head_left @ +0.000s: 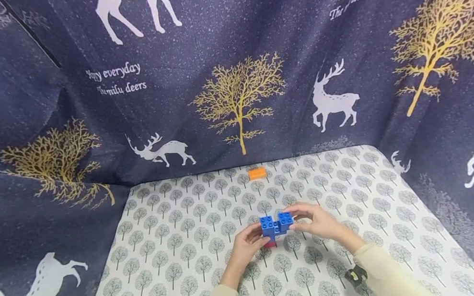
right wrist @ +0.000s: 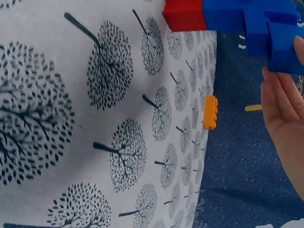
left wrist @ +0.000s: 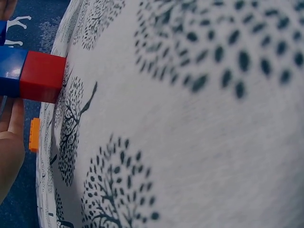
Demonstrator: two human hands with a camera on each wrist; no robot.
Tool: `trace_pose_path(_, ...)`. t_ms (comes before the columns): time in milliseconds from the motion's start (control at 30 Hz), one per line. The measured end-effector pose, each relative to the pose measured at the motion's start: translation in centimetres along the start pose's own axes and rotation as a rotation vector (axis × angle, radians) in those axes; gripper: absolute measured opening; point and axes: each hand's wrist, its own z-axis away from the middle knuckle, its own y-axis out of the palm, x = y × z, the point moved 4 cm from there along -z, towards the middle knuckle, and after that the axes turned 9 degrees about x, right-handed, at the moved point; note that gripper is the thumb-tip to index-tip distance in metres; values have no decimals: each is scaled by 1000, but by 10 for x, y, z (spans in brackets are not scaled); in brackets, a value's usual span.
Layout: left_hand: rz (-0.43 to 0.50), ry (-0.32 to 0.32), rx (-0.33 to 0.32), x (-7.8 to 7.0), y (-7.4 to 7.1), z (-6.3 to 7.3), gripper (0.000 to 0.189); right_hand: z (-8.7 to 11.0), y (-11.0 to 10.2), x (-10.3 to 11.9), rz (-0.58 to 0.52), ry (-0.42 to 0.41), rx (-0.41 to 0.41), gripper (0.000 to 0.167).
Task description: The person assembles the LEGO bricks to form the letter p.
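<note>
Toy building bricks are joined into a small stack between both hands, near the middle of the table. At its left stands a blue column (head_left: 267,224) with a red brick (left wrist: 42,76) at the bottom. My left hand (head_left: 245,245) grips this column from the left, thumb on the near side. A lower blue piece joins it to a raised blue brick (head_left: 285,218) on the right. My right hand (head_left: 316,221) pinches that raised brick from the right between thumb and fingers. Studs show on top of both blue parts in the head view.
An orange brick (head_left: 257,173) lies alone near the table's back edge. The tabletop is covered with a white tree-print cloth (head_left: 165,252). A dark blue curtain (head_left: 250,30) with deer and trees hangs behind and at both sides.
</note>
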Motion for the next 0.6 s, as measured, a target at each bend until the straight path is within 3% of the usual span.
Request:
trace_pose_path(167, -2, 0, -3, -2, 1, 0, 46, -1, -2, 0, -6, -25, 19, 45)
trace_pose_path(300, -4, 8, 0, -15, 3, 4, 45, -2, -2, 5, 19, -65, 26, 43)
trace_pose_path(433, -2, 10, 3, -28, 5, 8, 45, -2, -2, 5, 11, -54, 24, 43)
trace_pose_path(600, 7, 12, 0, -33, 5, 9, 45, -2, 0, 4, 17, -22, 8, 44)
